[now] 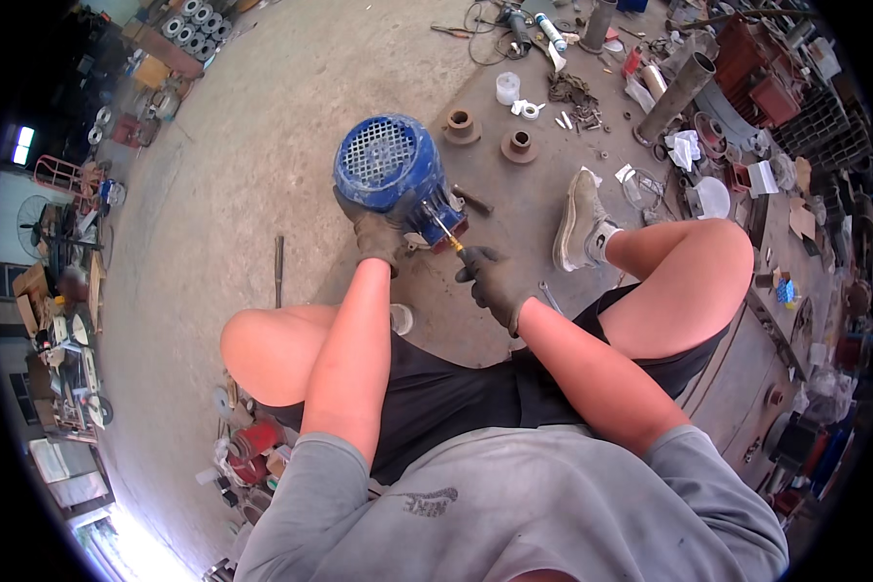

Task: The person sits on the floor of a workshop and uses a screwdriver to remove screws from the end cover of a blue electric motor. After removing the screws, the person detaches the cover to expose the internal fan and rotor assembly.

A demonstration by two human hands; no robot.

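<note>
A blue electric motor (427, 145) with a pale mesh fan cover (379, 151) stands on the floor in front of me, between my legs. My left hand (376, 233), in a dark glove, holds the motor's near left side; some of its fingers are hidden against the housing. In my gloved right hand (498, 283) is a screwdriver (444, 231), yellowish near the handle, closed in the fingers. Its shaft points up and left to the small box on the motor's right side. Whether the tip sits in a screw I cannot tell.
Two rusty flanged fittings (463, 127) (521, 147) stand beyond the motor. Close to its right lies a dark tool (472, 200). A wrench (550, 297) is near my right hand, a metal rod (279, 272) by my left knee. Steel pipe (684, 89) and clutter fill the right.
</note>
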